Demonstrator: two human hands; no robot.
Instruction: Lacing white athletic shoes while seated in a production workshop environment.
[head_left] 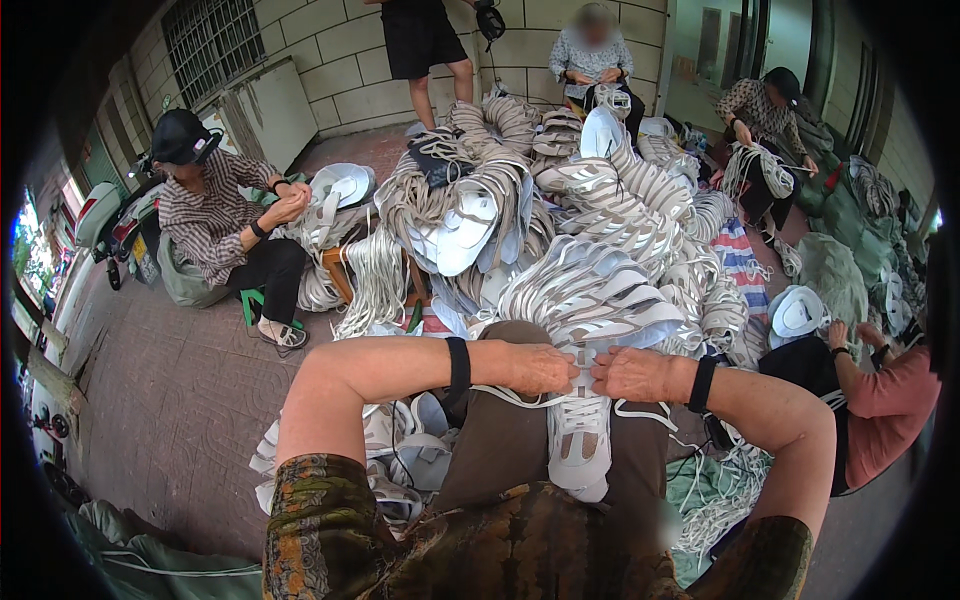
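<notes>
A white and beige shoe upper (580, 445) lies lengthwise over my lap, its toe toward me and its lace rows partly threaded. On its left edge my left hand (540, 369) is closed, fingers pinched at the eyelets, and a white shoelace (515, 397) trails out below it. Opposite, my right hand (632, 374) is closed in the same way at the right eyelets, with a lace end hanging beside it. The fingertips of both hands are partly hidden. Just beyond them stands a fanned stack of similar shoe uppers (590, 295).
A large heap of bundled shoe uppers (470, 215) fills the middle ground. Loose white laces (725, 500) lie at my right, more shoe uppers (405, 445) at my left. Seated people work around the heap; a person in a pink top (890, 410) sits close on my right.
</notes>
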